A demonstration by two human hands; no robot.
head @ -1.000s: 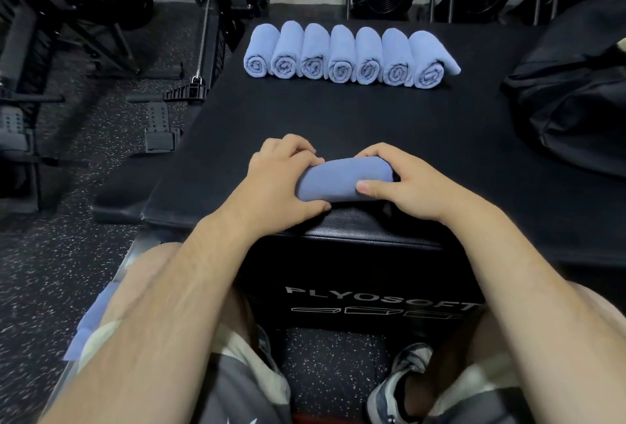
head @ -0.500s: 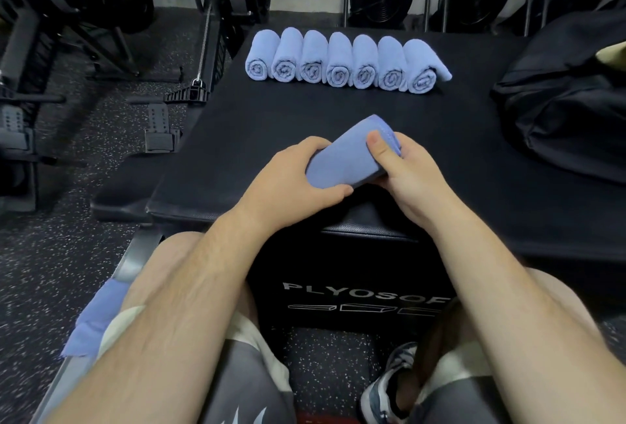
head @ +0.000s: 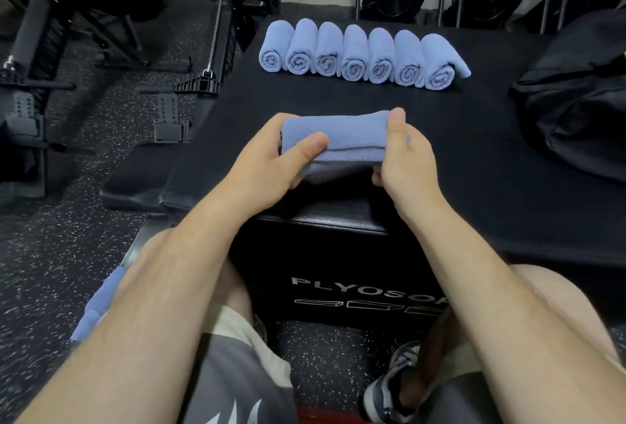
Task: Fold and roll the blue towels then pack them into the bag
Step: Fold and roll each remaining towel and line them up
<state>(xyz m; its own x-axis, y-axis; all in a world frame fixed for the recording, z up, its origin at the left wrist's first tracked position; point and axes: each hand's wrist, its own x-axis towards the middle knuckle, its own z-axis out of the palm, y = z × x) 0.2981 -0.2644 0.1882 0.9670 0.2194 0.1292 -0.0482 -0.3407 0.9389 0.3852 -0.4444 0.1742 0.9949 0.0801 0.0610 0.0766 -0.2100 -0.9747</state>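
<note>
A rolled blue towel (head: 349, 137) is held level just above the near part of the black plyo box (head: 338, 207). My left hand (head: 271, 159) grips its left end, thumb on top. My right hand (head: 403, 156) grips its right end, thumb raised along the roll. Several rolled blue towels (head: 359, 54) lie side by side in a row at the far edge of the box; the rightmost has a loose flap. The black bag (head: 576, 112) sits on the box at the right.
More blue towel cloth (head: 98, 305) lies beside my left thigh. Gym machines and a cable handle (head: 200, 81) stand on the speckled floor at left. Fan wheels line the back wall.
Both hands lifted the rolled towel off the box's near edge, tilted it, then brought it level and further from me.
</note>
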